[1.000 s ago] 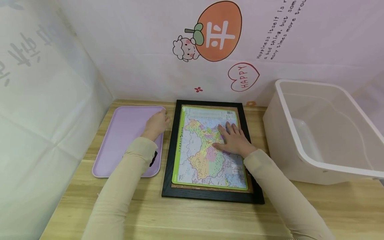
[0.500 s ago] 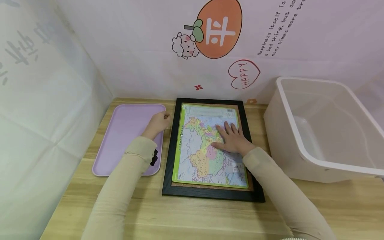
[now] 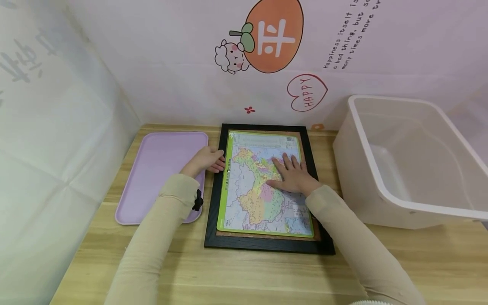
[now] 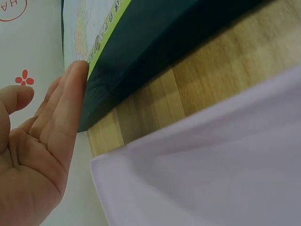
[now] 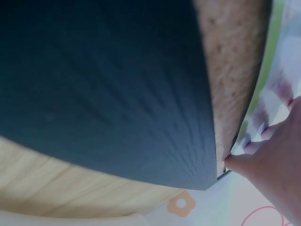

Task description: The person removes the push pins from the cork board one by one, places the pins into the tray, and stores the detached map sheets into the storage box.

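A green-edged map [image 3: 244,182] lies on the brown cork-like panel of a black frame [image 3: 267,245]. My right hand [image 3: 293,174] rests on the map's right half, fingers spread. In the right wrist view the same hand [image 5: 275,162] shows its fingers on the glossy map beside the strip of cork. My left hand [image 3: 206,161] has its fingers extended, the tips right at the frame's left side. Seen from the left wrist, that hand [image 4: 44,136] holds nothing; its thumb stands apart and its fingertips overlap the map's green edge.
A lilac tray [image 3: 164,169] lies left of the frame, partly under my left wrist. On the right stands a deep white bin [image 3: 356,178]. Behind the wooden table [image 3: 228,279] rises a printed cloth [image 3: 183,84], and a pale sheet [image 3: 76,190] hangs along the left.
My left hand has uncurled its fingers and moved slightly right, from the tray's edge to the frame's left side. My right hand stays spread on the map.
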Demonstrator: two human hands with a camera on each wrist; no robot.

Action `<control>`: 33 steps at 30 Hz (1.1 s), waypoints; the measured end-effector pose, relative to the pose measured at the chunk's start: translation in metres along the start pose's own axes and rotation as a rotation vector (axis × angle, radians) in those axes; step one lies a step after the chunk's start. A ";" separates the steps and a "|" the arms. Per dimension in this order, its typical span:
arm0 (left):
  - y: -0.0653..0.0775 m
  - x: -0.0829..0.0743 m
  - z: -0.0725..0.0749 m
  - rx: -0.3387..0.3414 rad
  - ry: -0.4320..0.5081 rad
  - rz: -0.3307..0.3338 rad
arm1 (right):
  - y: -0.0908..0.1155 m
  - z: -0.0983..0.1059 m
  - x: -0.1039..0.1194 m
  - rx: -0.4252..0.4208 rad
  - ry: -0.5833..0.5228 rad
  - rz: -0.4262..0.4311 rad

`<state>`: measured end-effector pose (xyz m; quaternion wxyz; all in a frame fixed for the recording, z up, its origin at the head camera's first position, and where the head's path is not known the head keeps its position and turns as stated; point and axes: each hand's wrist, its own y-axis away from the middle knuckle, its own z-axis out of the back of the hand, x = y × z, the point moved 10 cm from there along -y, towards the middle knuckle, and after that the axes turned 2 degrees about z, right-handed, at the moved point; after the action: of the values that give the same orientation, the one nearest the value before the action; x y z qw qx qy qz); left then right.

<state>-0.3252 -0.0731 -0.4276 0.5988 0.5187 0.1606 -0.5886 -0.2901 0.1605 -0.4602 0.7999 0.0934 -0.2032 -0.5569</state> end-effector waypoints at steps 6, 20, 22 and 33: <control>-0.003 0.002 -0.003 0.010 0.009 0.015 | 0.002 -0.001 0.001 0.013 -0.009 -0.009; -0.002 0.002 -0.013 0.105 0.005 0.066 | 0.001 -0.001 0.001 0.011 -0.013 -0.012; -0.001 0.001 -0.014 0.120 0.011 0.078 | 0.001 0.000 0.001 0.012 -0.014 -0.011; -0.002 0.003 -0.016 0.153 0.043 0.129 | 0.001 0.000 0.002 0.012 -0.028 -0.009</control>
<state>-0.3192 -0.0612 -0.4379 0.5905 0.5846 0.0943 -0.5483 -0.2884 0.1593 -0.4592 0.7940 0.0913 -0.2171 -0.5604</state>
